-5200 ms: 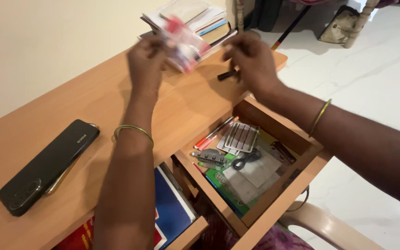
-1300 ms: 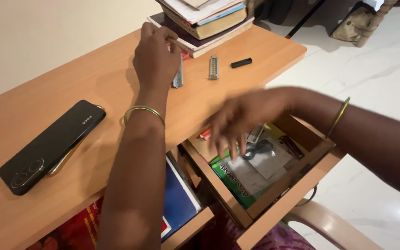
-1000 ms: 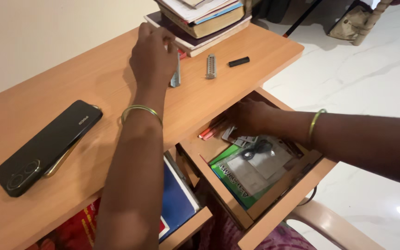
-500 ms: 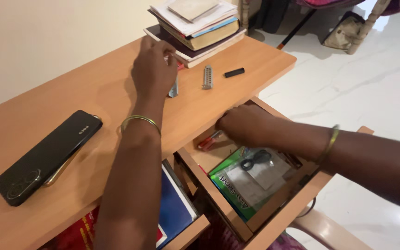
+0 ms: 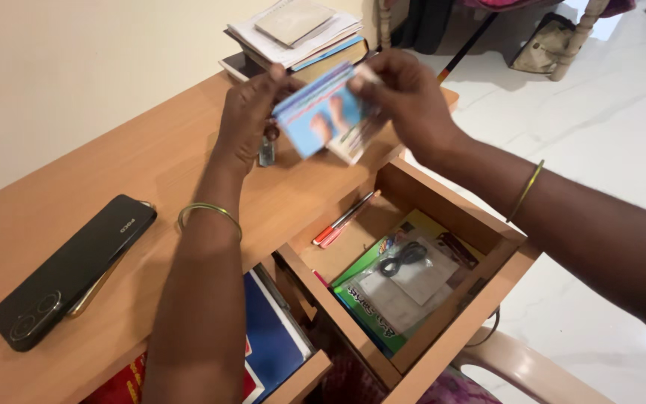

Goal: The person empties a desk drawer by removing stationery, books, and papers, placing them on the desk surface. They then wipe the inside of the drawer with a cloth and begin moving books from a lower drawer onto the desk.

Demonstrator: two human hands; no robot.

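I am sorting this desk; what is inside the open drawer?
In the open drawer: two pens, a green booklet, a clear packet with a black cable. Anything beneath them is covered.

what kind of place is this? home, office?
Most likely a home study corner: a wooden desk with an open drawer of pens and papers, a stack of books, a phone, a marble-look floor, and a plastic chair by the desk.
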